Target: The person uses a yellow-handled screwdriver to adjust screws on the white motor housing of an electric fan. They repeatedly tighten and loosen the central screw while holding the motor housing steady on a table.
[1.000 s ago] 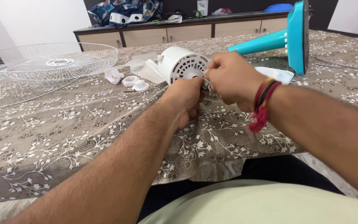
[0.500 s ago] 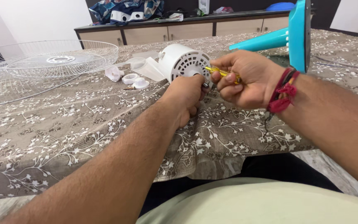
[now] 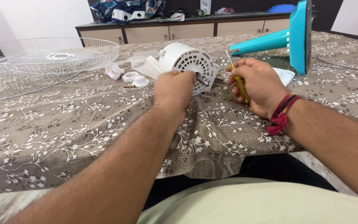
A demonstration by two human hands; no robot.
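The left hand (image 3: 174,89) grips the white fan motor (image 3: 189,66) on the counter (image 3: 63,120); at its 3 o'clock, the right hand (image 3: 258,85) closes around a yellow screwdriver (image 3: 240,86).

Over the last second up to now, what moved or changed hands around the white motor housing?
The right hand drew back to the right, off the white vented plastic motor housing, and now shows the yellow-handled screwdriver in its grip, tip pointing up. The left hand stayed against the housing's front by the shaft. The housing, wire fan guard and turquoise fan stand stayed put.
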